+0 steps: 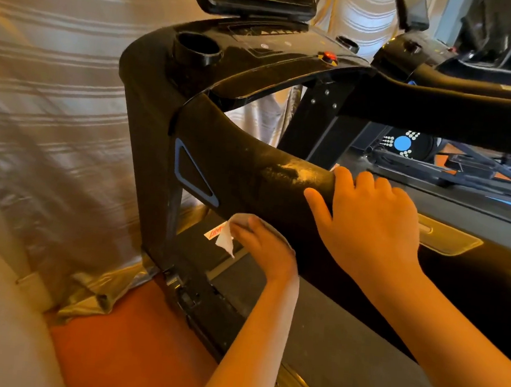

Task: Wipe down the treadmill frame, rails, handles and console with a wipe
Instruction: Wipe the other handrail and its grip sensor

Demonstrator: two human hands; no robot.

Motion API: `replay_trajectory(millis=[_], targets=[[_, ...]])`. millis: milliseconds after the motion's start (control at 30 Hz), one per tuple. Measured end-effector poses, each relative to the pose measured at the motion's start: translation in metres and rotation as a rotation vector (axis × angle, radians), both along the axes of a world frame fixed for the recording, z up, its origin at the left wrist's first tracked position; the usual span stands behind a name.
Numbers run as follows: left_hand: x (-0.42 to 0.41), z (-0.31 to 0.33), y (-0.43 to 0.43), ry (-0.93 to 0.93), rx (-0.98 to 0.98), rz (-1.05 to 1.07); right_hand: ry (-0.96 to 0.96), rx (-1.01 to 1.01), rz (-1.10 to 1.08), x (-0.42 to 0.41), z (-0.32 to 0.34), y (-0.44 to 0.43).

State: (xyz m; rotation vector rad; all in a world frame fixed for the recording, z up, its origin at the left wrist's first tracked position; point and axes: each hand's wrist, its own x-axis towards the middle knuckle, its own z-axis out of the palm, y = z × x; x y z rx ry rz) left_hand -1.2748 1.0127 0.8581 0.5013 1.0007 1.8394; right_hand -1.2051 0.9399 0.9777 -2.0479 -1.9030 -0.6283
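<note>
Grips one crumpled white wipe (230, 234) in the left hand (262, 250), fingers curled tight, against the lower edge of the thick matte black handrail (234, 172). Clasps that rail's top with the right hand (370, 217), fingers wrapped over, thumb on the near side. Above: one glossy console (276, 61), two round cup holders (198, 49), one red button (330, 56).

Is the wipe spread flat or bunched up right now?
Bunched up: the left hand grips the wipe crumpled, one corner hanging loose, just below the handrail.
</note>
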Motion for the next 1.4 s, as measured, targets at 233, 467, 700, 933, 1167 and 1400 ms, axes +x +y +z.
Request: replay_trajectory(millis=[233,467,700,933,1167,1400], targets=[[-0.024,0.017,0.018,-0.229,-0.213,0.021,0.011,-0.017,0.039,0.004,0.000,0.002],[-0.005,0.010,0.000,-0.293,-0.253,0.010,0.017,-0.017,0.055,0.007,0.001,0.003],[0.020,0.024,-0.029,-0.334,-0.347,-0.034,0.086,-0.142,0.103,0.036,0.019,-0.002],[0.052,0.014,-0.062,-0.250,-0.202,-0.069,0.052,-0.114,0.077,0.047,0.011,-0.024],[0.046,0.000,-0.056,0.169,0.113,0.028,0.039,-0.050,0.111,0.048,0.005,-0.026],[0.008,0.041,-0.007,0.529,0.287,0.146,0.029,-0.051,0.139,0.048,0.006,-0.025]])
